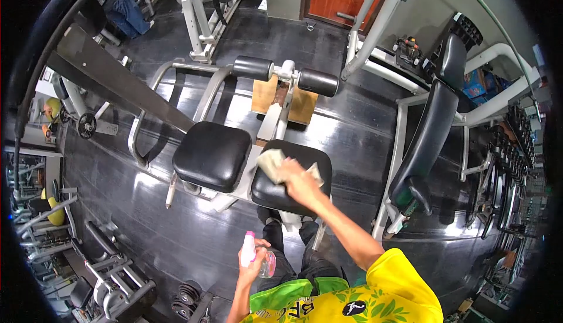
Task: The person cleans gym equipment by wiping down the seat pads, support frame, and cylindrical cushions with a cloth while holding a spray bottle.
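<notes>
My right hand [297,181] presses a pale cloth [271,166] onto the right-hand black padded seat [287,147] of a gym machine; part of the cloth also sticks out past my fingers on the right. My left hand [252,264] is wrapped around a spray bottle [268,264] with a clear body and a pink and white spray head, held low in front of my body. A second black padded seat [211,156] lies just left of the one under the cloth.
Beyond the seats are two black foam rollers [253,68] and a wooden footplate [304,107]. A reclined black bench [428,135] in a metal frame stands on the right. Dumbbell racks [510,153] line the far right. A person's legs in jeans [126,15] show at upper left.
</notes>
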`<state>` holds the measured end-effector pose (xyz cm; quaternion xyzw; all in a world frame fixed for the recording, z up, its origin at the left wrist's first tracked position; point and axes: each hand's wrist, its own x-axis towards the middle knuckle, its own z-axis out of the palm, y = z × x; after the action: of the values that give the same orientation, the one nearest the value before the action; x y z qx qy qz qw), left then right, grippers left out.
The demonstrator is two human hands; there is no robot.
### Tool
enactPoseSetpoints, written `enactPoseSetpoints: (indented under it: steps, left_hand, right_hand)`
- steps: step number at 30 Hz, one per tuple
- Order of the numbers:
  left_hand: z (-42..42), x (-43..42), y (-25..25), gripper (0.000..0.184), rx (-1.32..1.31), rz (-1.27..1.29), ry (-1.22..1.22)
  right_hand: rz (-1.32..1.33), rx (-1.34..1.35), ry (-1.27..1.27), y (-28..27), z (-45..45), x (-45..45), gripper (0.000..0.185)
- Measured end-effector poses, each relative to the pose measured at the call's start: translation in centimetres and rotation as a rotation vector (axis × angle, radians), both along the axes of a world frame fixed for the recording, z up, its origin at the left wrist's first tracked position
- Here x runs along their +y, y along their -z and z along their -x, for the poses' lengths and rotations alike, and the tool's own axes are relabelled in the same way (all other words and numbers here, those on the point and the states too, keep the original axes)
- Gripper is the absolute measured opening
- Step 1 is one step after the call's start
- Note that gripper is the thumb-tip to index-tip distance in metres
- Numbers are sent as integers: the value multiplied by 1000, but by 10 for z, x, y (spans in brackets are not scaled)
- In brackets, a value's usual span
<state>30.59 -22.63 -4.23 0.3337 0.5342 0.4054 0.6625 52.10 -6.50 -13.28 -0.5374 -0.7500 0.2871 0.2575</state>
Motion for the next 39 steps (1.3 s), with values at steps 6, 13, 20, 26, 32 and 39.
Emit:
enactPoseSetpoints:
  steps: [6,13,20,26,32,39]
  left_hand:
    - [13,7,-4,19,7,-12,37]
    - [30,0,4,20,-9,-10,50]
    - [31,7,4,22,-17,-11,92]
    - [29,26,-7,20,43,7,172]
    - [39,38,-3,19,116,-45,225]
    - [38,43,3,17,31,-30,191]
  right_hand:
    - [-69,20,-318,-19,-25,-18,51]
    - [261,-153,230,29,-64,47,45]
    - [89,141,-83,-18,20,16,58]
    - [-58,-47,-280,-8,-34,26,60]
    - [374,-229,305,30,-26,85,44]
    - [248,15,187,63,14,120,30]
